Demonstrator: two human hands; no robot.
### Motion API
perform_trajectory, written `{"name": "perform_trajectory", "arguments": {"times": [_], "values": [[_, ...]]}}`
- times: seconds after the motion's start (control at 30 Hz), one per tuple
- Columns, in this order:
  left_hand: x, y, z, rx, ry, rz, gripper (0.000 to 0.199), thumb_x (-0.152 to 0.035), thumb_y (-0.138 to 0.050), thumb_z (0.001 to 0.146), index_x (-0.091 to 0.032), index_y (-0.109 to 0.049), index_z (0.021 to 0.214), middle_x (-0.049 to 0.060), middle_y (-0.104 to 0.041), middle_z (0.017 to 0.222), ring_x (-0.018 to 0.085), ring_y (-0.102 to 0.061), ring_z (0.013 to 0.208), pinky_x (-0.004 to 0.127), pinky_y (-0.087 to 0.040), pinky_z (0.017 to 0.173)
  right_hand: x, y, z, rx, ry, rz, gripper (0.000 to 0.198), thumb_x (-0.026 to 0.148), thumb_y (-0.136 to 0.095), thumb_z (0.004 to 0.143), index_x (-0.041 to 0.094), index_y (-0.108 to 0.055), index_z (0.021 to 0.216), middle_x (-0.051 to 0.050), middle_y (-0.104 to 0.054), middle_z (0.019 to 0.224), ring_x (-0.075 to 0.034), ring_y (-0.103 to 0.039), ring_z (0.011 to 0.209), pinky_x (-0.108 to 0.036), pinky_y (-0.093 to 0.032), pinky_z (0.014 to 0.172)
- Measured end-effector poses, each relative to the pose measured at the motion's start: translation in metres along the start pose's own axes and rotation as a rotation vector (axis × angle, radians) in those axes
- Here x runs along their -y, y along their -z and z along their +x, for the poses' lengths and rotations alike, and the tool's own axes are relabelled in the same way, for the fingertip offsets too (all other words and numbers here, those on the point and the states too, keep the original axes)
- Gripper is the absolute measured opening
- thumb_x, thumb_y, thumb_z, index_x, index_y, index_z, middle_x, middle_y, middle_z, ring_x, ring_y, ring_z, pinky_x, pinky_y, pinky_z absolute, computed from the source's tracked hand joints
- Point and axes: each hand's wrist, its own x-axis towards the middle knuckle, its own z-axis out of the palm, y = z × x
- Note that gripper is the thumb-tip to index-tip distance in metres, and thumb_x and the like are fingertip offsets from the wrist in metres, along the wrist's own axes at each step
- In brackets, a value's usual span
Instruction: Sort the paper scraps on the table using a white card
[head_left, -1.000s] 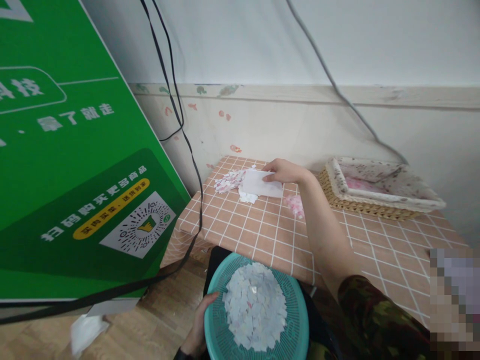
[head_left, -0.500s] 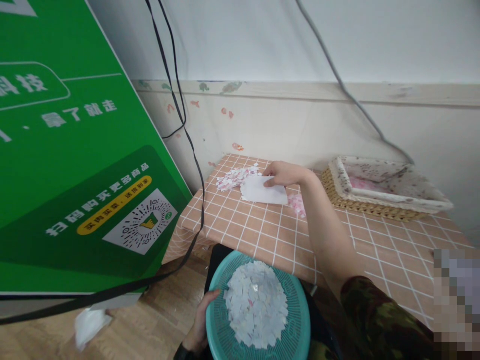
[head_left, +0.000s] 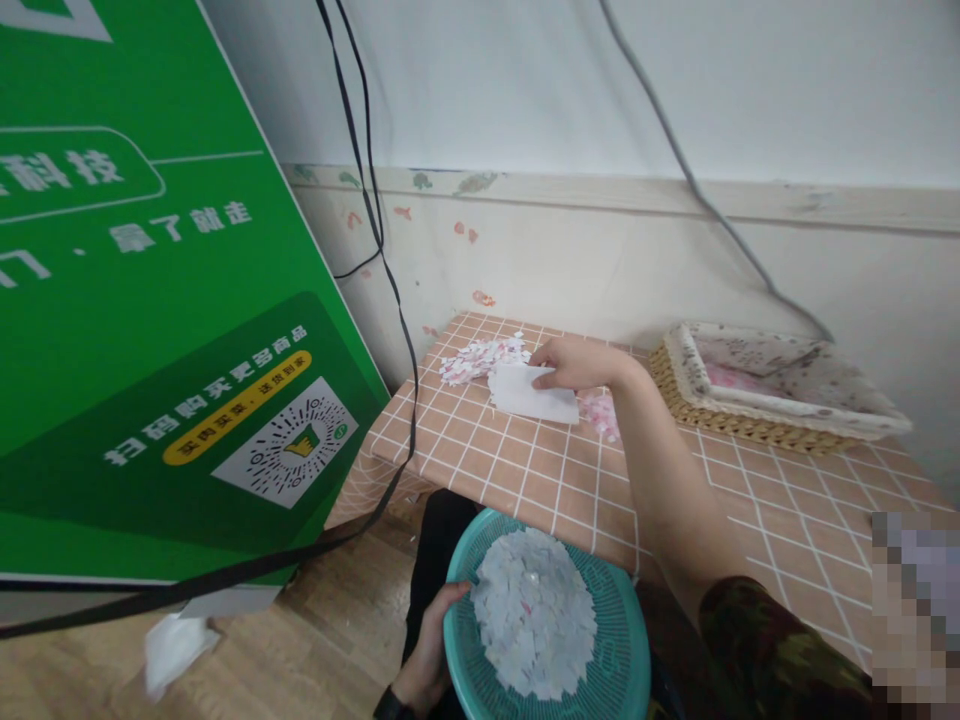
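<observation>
White card, just one, occupies the right hand.

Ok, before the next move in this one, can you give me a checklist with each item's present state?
1. Left hand on the plastic basket: ok, gripping its rim.
2. Scraps inside that basket: ok, heaped in the middle.
3. Right hand on the white paper: ok, thumb on top.
4. Table free of loose pieces: not ok, a mixed pile and a pink pile lie there.
5. Nothing under the paper: cannot tell, it hides what is beneath.
</observation>
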Motion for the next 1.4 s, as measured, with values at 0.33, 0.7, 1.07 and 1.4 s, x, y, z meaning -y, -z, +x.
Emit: {"name": "perform_trajectory", "arguments": {"times": [0.33,0.7,1.07,1.4], "values": [[0.021,-0.011,0.028,0.169,0.008,-0.060,0.037,-0.033,-0.055,0.077,-0.006,-0.068,0.098,0.012,-0.075,0.084,0.028,-0.066,0.087,0.041,-0.041,0.090,0.080,-0.066,-0.036,-0.205,-0.095,-0.348,0.024,0.020,-0.042,0.085,0.014,-0.062,0.097,-0.012,-0.066,0.080,-0.019,-0.059,0.067,-0.028,-0.034,0.054],[0.021,-0.029,0.023,0.216,0.084,-0.046,0.039,-0.032,-0.054,0.077,-0.006,-0.066,0.103,0.014,-0.074,0.093,0.029,-0.065,0.096,0.039,-0.042,0.089,0.098,-0.089,-0.039,-0.152,0.092,-0.251,0.023,0.015,-0.043,0.086,0.012,-0.061,0.099,-0.009,-0.066,0.072,-0.017,-0.059,0.062,-0.028,-0.034,0.055],[0.023,-0.045,0.019,0.221,0.119,-0.040,0.037,-0.032,-0.057,0.075,-0.006,-0.067,0.100,0.014,-0.075,0.091,0.028,-0.066,0.090,0.037,-0.045,0.085,0.083,-0.070,-0.043,-0.295,0.028,-0.179,0.026,0.026,-0.041,0.090,0.018,-0.064,0.098,-0.005,-0.065,0.071,-0.014,-0.054,0.062,-0.026,-0.030,0.056],[0.024,-0.032,0.025,0.253,0.122,-0.057,0.038,-0.032,-0.056,0.077,-0.005,-0.067,0.101,0.014,-0.074,0.093,0.029,-0.065,0.095,0.038,-0.043,0.089,0.012,-0.065,-0.048,-0.373,-0.249,-0.354,0.026,0.028,-0.042,0.089,0.024,-0.066,0.099,-0.006,-0.068,0.074,-0.019,-0.058,0.064,-0.028,-0.029,0.055]]}}
